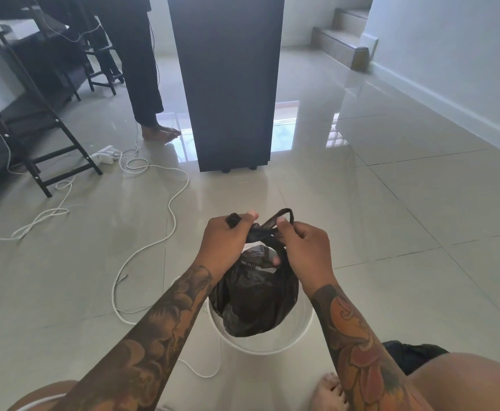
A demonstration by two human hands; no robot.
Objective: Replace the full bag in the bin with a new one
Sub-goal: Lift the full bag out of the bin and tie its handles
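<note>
A full black bin bag (254, 301) sits in a white round bin (299, 333) on the tiled floor between my knees. Both of my hands are raised above the bin and hold the bag's twisted top. My left hand (225, 241) grips one black handle end, which pokes out above the fist. My right hand (305, 247) pinches the other handle, which forms a loop above the thumb. White rubbish shows through the gap under the handles. No new bag is in view.
A tall dark cabinet (228, 84) stands ahead of the bin. White cables (165, 209) snake across the floor on the left, from a power strip (103, 154). Another person's bare foot (159, 133) stands by black stools (55, 143). Steps (340, 40) rise at the back right.
</note>
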